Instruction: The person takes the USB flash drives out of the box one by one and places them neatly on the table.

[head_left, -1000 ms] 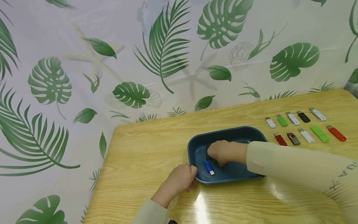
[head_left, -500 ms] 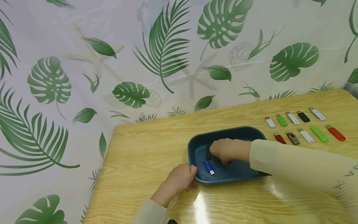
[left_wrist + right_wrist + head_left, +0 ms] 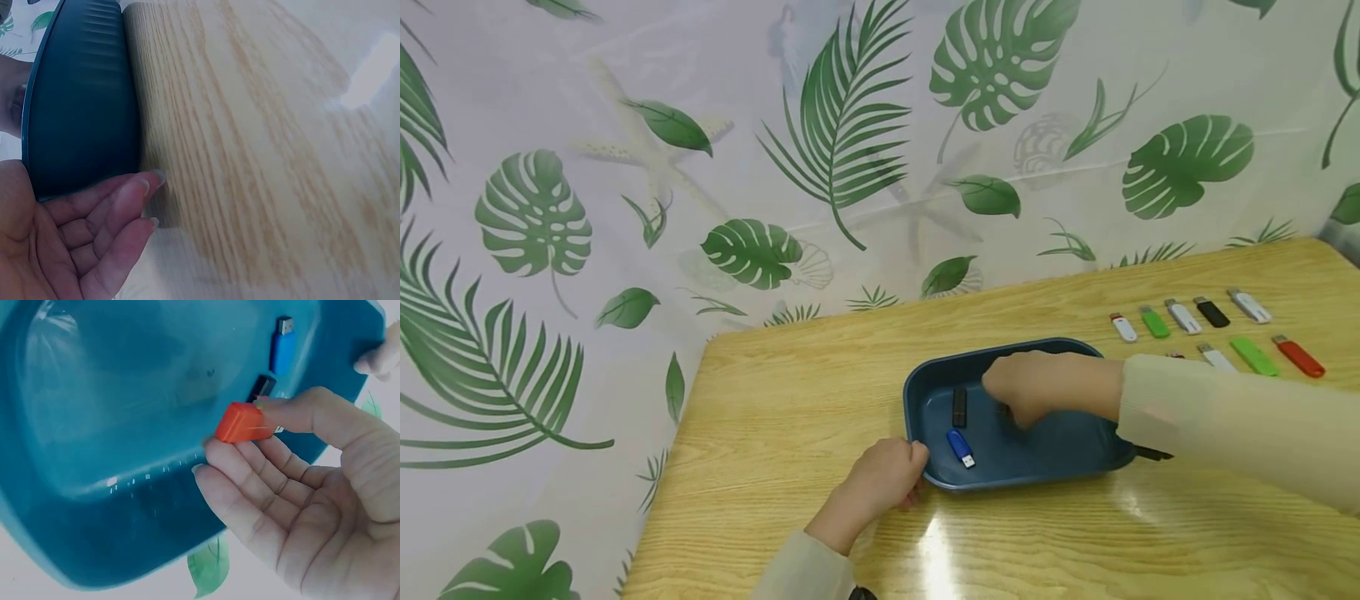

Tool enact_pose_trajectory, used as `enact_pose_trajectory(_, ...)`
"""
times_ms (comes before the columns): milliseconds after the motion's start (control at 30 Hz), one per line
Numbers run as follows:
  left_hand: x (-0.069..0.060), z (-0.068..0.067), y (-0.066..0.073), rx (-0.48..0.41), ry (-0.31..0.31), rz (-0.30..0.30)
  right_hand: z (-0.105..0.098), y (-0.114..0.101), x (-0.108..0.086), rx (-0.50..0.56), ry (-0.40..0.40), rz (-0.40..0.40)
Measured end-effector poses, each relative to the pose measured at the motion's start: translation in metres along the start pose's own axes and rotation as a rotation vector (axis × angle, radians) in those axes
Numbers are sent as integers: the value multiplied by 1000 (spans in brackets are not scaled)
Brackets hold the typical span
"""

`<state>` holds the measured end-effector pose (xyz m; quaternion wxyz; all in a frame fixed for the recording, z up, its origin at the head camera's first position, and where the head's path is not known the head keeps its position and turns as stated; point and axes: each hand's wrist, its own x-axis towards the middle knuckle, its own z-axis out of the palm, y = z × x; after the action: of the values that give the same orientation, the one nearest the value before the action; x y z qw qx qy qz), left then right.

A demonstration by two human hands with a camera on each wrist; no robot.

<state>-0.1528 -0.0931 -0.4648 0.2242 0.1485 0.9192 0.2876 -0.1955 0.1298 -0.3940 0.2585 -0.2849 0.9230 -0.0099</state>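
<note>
A dark blue plastic tray [image 3: 1037, 457] stands on the table. My left hand [image 3: 883, 477] holds its near left corner, with the thumb at the rim and the fingers bent against the outer wall. Inside the tray my right hand [image 3: 1037, 385] pinches an orange-red USB stick [image 3: 240, 423] between thumb and fingers, seen in the right wrist view; the hand hides it in the head view. A blue USB stick [image 3: 959, 446] with a bare metal plug and a black USB stick [image 3: 959, 408] lie on the tray floor to the left of that hand.
Right of the tray, several USB sticks lie in two rows, among them a green one [image 3: 1253, 356], a red one [image 3: 1300, 357] and a black one [image 3: 1212, 312]. The right sleeve [image 3: 1232, 425] covers part of the front row. A leaf-patterned cloth [image 3: 880, 167] hangs behind the table.
My right hand has moved right within the tray, uncovering the black USB stick. Its sleeve now hides some of the front-row sticks. The left hand stays at the tray corner.
</note>
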Motion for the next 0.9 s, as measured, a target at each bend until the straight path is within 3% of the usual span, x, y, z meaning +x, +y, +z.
enact_pose_trajectory(200, 0, 0, 1, -8, -4, 3, -10, 8, -17, -23, 24, -12)
enact_pose_trajectory(433, -1, -2, -1, -8, 0, 1, -15, 18, -25, 26, 45, -14)
enact_pose_trajectory(900, -1, -2, -2, 9, -4, 3, -1, 47, -56, 88, 130, -30)
